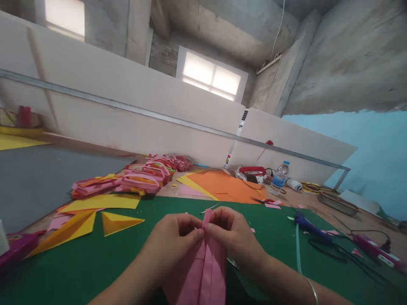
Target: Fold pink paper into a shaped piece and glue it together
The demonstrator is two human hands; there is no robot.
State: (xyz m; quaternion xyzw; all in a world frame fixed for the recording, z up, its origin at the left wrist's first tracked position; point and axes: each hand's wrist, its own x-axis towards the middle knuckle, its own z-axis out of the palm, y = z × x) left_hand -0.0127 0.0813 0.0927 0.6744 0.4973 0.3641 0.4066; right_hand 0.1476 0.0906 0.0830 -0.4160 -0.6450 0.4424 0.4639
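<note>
Both hands meet near the middle of the view at the top of a folded pink paper piece (208,275). It stands out toward me with lengthwise creases, and a narrow strip sticks up at its far end. My left hand (181,231) pinches the left edge of that end between thumb and fingers. Opposite it, my right hand (235,237) pinches the strip with thumb and forefinger. The fingertips nearly touch each other. Below the hands, the lower part of the paper runs out of the picture. A green mat (127,267) lies underneath.
Yellow folded paper (121,222) and a pile of pink folded pieces (140,178) lie left. Orange sheets (229,184) and scissors (265,201) are behind. To the right are a blue corded tool, possibly a glue gun (313,226), a purple corded tool (378,252) and a water bottle (280,178).
</note>
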